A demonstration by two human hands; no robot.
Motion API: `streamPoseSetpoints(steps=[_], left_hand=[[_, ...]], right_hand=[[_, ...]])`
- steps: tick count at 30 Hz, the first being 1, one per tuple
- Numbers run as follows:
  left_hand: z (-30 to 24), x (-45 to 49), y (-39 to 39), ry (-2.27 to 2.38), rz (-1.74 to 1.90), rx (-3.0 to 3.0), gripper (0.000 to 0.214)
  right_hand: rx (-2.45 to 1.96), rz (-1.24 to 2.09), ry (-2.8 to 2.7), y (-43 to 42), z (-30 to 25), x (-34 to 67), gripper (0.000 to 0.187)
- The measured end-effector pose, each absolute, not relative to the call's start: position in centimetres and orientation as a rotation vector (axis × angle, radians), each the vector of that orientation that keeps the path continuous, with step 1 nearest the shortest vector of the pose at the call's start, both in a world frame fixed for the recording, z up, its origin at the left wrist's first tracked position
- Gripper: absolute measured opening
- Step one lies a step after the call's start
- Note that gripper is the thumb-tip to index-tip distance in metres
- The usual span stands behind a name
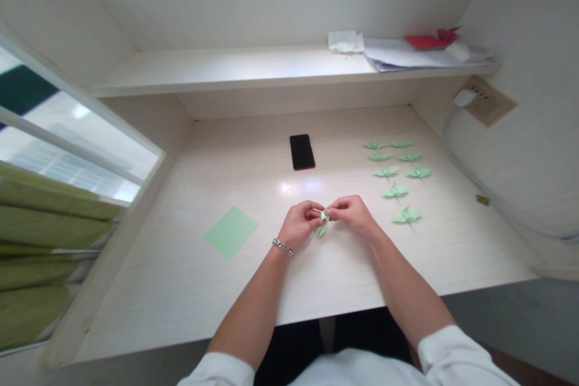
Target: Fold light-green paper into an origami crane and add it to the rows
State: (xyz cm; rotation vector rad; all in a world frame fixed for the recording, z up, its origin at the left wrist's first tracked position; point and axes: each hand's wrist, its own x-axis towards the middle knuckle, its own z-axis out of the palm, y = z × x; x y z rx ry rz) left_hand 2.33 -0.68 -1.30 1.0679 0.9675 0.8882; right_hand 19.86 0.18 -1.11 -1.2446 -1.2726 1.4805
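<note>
A small, partly folded green paper crane (321, 230) is held between both hands over the middle of the desk. My left hand (300, 222), with a chain bracelet at its wrist, pinches it from the left. The fingers of my right hand (351, 213) are closed on its upper right part. Fingertips hide some of the folds. To the left, a flat square of green paper (231, 232) lies on the desk. Several finished green paper cranes (407, 215) stand in two columns to the right of my right hand.
A black phone (302, 152) lies beyond my hands. The shelf (235, 66) above bears papers (398, 53), a tissue (345, 41) and a red folded paper piece (447, 34). A white charger (464, 98) sits in the wall socket, its cable (470, 175) running down the right side.
</note>
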Motion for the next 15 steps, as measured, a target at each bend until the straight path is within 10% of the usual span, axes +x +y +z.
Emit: streamPoseSetpoints(steps=[15], left_hand=[[-1.52,2.12,-0.63,0.956,0.828,1.067,0.037]], right_hand=[[-1.187,1.601,-1.064,0.23,-0.83,19.69,0.021]])
